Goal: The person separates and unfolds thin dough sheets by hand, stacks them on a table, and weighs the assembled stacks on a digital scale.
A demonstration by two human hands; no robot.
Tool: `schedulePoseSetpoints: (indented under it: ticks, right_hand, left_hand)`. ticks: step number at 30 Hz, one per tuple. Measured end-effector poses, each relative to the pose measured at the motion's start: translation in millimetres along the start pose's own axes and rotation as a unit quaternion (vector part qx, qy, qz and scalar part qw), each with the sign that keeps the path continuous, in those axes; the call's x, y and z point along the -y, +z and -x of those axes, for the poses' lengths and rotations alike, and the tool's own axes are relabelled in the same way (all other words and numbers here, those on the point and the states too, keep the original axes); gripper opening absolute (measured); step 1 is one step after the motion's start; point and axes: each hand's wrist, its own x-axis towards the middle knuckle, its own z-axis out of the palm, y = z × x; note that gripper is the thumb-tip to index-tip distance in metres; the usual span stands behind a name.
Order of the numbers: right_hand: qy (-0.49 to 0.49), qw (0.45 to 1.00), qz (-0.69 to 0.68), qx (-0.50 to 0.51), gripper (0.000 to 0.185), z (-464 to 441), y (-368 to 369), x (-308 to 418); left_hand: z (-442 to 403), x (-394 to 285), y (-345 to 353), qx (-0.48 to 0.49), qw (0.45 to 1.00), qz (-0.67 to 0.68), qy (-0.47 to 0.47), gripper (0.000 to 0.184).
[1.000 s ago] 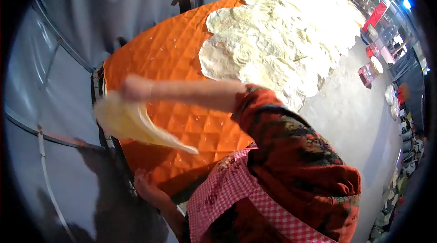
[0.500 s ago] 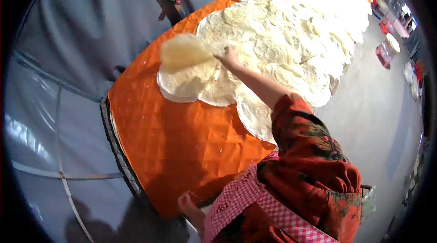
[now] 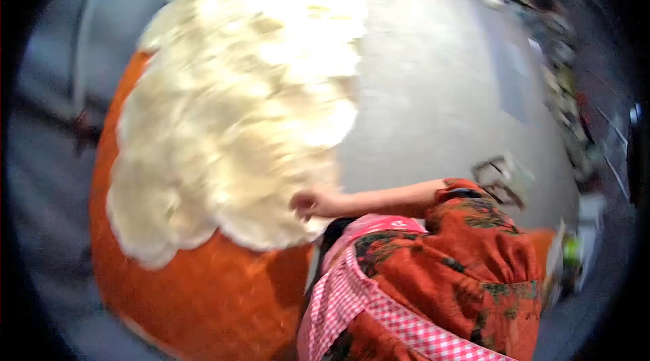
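Thin, round, pale flatbreads (image 3: pixel 196 138) lie overlapping in a broad spread on an orange cloth (image 3: pixel 203 293). Over the near right edge of the spread is my right hand (image 3: pixel 315 204), its fingers loosely curled and apart, with no bread seen in them. Motion blurs the fingertips, so whether they touch the bread beneath is unclear. My left hand is out of view.
Grey floor (image 3: pixel 433 90) runs along the right of the spread. A frame-like object with clear plastic (image 3: pixel 504 178) stands at my right, near a green-marked item (image 3: pixel 572 251). Grey sheeting (image 3: pixel 47 178) hangs on the left.
The view has swung to the right. My right hand has let go of the thin flatbread it held and drawn back toward my body. My left hand has left the view.
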Motion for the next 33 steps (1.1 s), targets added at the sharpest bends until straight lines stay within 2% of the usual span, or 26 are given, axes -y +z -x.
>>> schedulePoseSetpoints:
  ticks: [4, 5, 6, 7, 8, 11, 12, 14, 15, 21, 24, 27, 30, 33]
  right_hand:
    - [0.097, 0.984, 0.138, -0.065, 0.02, 96.8, -56.1, 7.9]
    - [0.06, 0.978, 0.175, -0.096, 0.019, 120.0, -79.2, -22.2]
    - [0.1, 0.979, 0.125, -0.124, 0.021, 137.5, -99.1, -29.4]
    - [0.111, 0.97, 0.136, -0.166, 0.019, 155.3, -118.7, -39.5]
    - [0.108, 0.967, 0.073, -0.218, 0.019, 171.8, -139.8, -54.1]
    - [0.095, 0.914, 0.116, -0.377, 0.022, 224.7, -196.8, -73.6]
    - [0.124, 0.904, 0.064, -0.405, 0.02, 234.1, -215.0, -81.8]
    - [0.141, 0.914, 0.006, -0.38, 0.022, 251.0, -263.0, -120.4]
    - [0.178, 0.908, 0.022, -0.377, 0.022, 259.2, -285.7, -117.9]
    - [0.174, 0.905, -0.009, -0.388, 0.024, 284.4, -476.2, -120.5]
    - [0.142, 0.887, -0.017, -0.44, 0.025, 278.0, -588.7, -83.8]
    - [0.12, 0.883, 0.113, -0.439, 0.026, 266.6, -710.9, -26.4]
    - [0.065, 0.887, 0.06, -0.453, 0.025, 233.3, -824.1, -36.6]
    - [0.126, 0.891, 0.1, -0.424, 0.022, 228.2, -923.9, -12.7]
  left_hand:
    - [-58.7, 46.6, 83.6, 0.089, 0.995, 0.051, -0.003, 0.017]
    - [-71.9, 53.7, 115.8, 0.112, 0.992, 0.059, -0.009, 0.017]
    - [-86.7, 62.0, 147.1, 0.137, 0.988, 0.064, -0.017, 0.017]
    - [-99.7, 70.6, 182.8, 0.164, 0.984, 0.07, -0.026, 0.017]
    - [-111.5, 80.2, 220.1, 0.192, 0.978, 0.076, -0.038, 0.017]
    - [-143.7, 100.3, 336.1, 0.261, 0.959, 0.077, -0.077, 0.018]
    - [-154.2, 108.7, 374.9, 0.279, 0.953, 0.073, -0.087, 0.018]
    - [-173.1, 123.0, 454.8, 0.307, 0.944, 0.066, -0.101, 0.018]
    - [-182.5, 132.3, 496.2, 0.317, 0.94, 0.068, -0.108, 0.018]
    - [-250.0, 147.6, 710.4, 0.336, 0.93, 0.043, -0.142, 0.018]
    - [-289.7, 151.2, 779.4, 0.331, 0.932, 0.033, -0.147, 0.018]
    - [-330.5, 173.8, 856.5, 0.328, 0.931, 0.032, -0.157, 0.019]
    - [-382.4, 204.6, 924.9, 0.325, 0.931, 0.03, -0.162, 0.019]
    - [-453.5, 234.2, 993.8, 0.319, 0.933, 0.043, -0.16, 0.019]
